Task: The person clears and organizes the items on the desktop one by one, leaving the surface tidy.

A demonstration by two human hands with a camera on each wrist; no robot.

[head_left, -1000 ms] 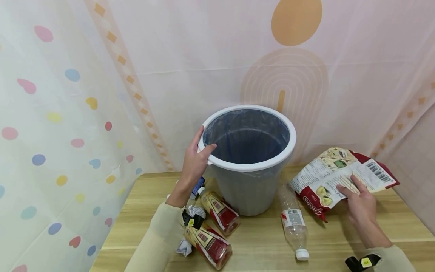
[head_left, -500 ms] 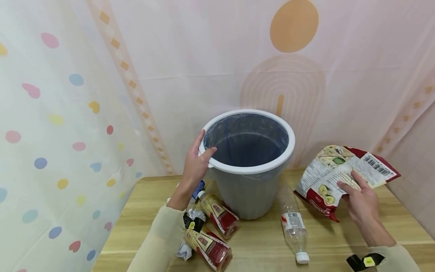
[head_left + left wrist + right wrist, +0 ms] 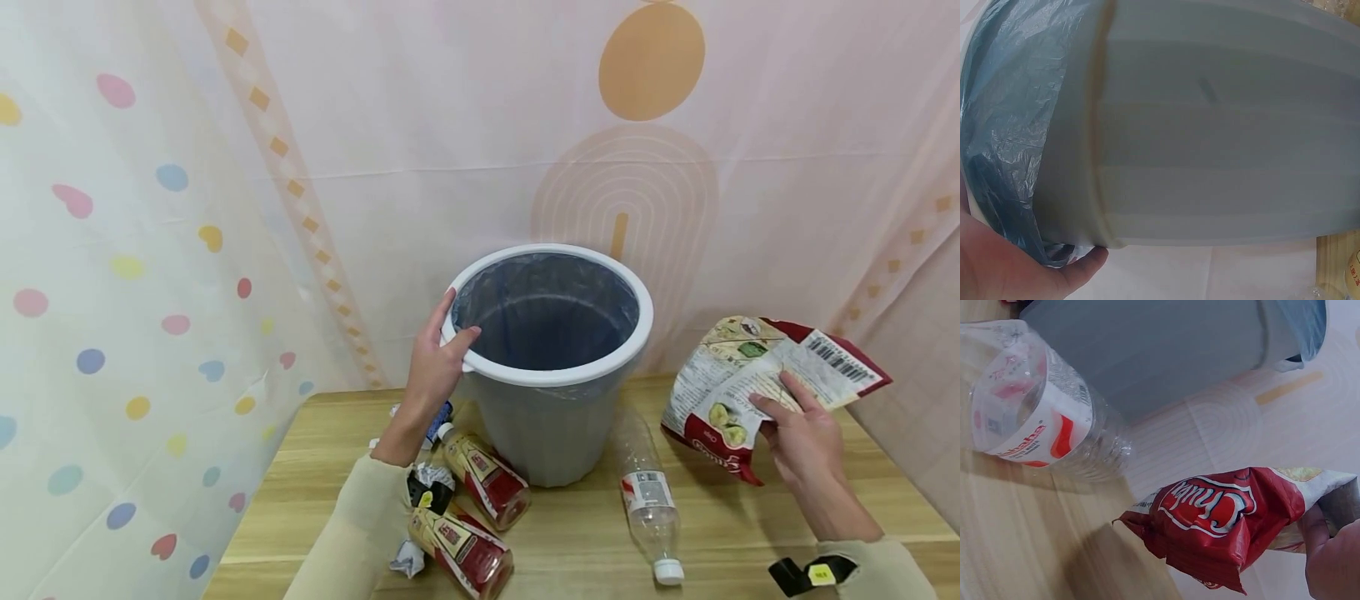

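A grey bin [image 3: 551,417] with a white rim and a dark liner stands at the back of the wooden table [image 3: 750,533]. My left hand [image 3: 438,367] grips its rim on the left side, thumb over the edge; the left wrist view shows the bin wall [image 3: 1222,137], the liner [image 3: 1010,156] and my palm [image 3: 1010,269]. My right hand [image 3: 802,437] holds a red and white snack bag [image 3: 757,387] lifted off the table to the right of the bin. The right wrist view shows the bag [image 3: 1222,519] hanging above the tabletop.
A clear plastic bottle [image 3: 648,500] lies on the table right of the bin, also close in the right wrist view as a bottle [image 3: 1041,419]. Two red-labelled bottles [image 3: 483,479] and crumpled wrappers [image 3: 408,557] lie left front. Patterned curtains close in behind and at both sides.
My right hand has lifted the snack bag up off the table and slightly right. My left hand has kept its hold on the bin rim.
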